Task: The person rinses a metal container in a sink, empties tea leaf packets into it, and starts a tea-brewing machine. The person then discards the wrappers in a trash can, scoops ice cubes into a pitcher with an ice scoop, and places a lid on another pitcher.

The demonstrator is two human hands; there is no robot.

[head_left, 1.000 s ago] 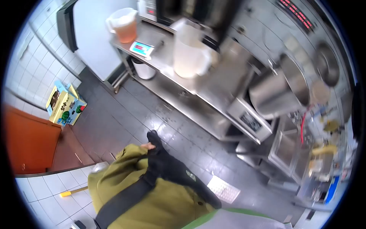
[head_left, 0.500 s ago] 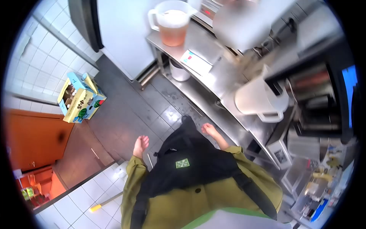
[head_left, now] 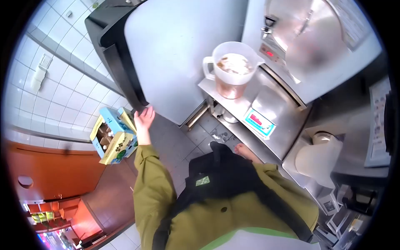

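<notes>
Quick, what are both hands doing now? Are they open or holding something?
Left hand: open, holding nothing.
Right hand: too small to tell if it's open or closed; nothing shows in it.

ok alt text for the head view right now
A person's open left hand extends near the dark edge of a white panel and a printed carton; the right hand is beside a metal counter bearing a translucent pitcher and a scale.
</notes>
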